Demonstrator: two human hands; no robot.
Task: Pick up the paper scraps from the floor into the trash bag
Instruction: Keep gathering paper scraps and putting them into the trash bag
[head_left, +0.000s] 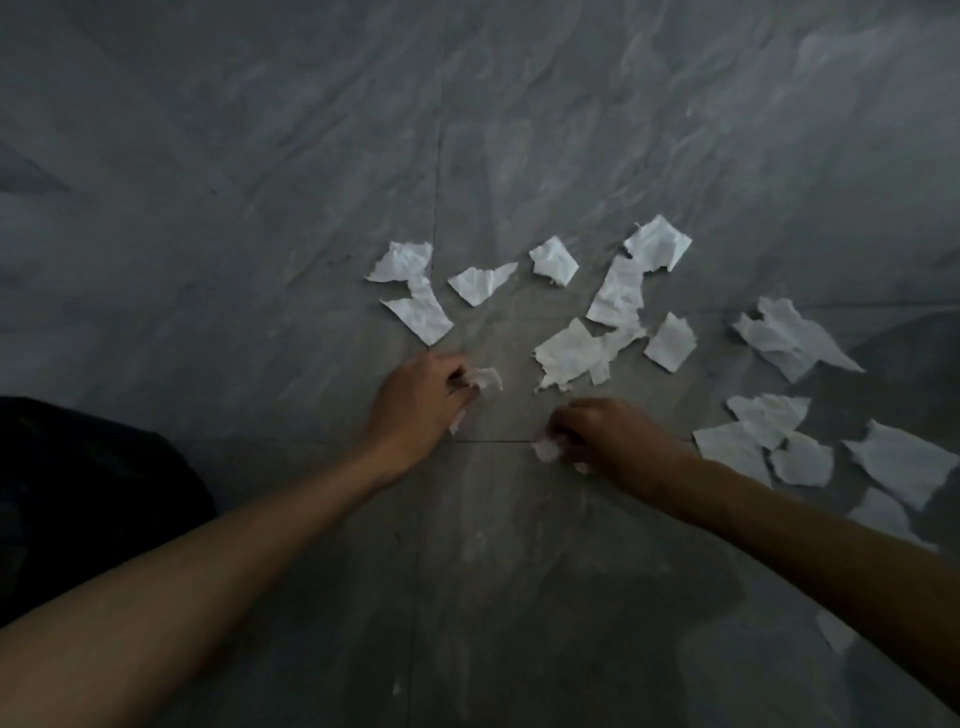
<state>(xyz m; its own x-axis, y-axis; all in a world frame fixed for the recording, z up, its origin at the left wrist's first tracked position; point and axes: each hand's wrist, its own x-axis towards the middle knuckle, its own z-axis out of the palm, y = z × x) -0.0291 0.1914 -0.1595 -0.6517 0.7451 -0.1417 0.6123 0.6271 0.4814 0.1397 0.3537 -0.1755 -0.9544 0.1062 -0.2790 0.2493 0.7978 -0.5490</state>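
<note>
The floor (291, 218) is grey tile with a marbled pattern — paler, cloudy streaks run slantwise across a darker slate ground, and thin dark grout lines cut it into large squares. Toward the near edge the grey turns duller and brownish, flecked with a few small whitish marks. The paper scraps (618, 293) are plain white, unprinted, with soft grey creases; those at the far right look dimmer, a bluish grey-white in the shade. A crumpled white scrap (483, 378) shows at the left hand (415, 402), another (546, 450) at the right hand (613, 436) — both hands and bare forearms a warm brown. At the left edge lies a black mass (78, 493), without visible pattern.
</note>
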